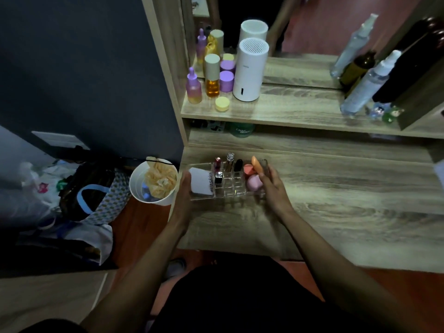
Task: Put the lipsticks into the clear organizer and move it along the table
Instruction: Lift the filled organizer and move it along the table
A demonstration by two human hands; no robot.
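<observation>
Now the clear organizer [230, 186], lipsticks [230, 162] upright inside, sits at the bench's [336, 212] nine-o'clock edge, long axis running three to nine, left hand [183, 188] and right hand [270, 182] each closed on one end.

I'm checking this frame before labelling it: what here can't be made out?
Head view only:
- Left hand fingers: hidden behind the clear organizer end and the white tube.
- Lipsticks: too small and dim to read brands or shades.
- Green jar: top hidden by the upper shelf.
- Tube lettering: partly cut off.
- Right hand fingertips: blurred against the organizer wall.
</observation>
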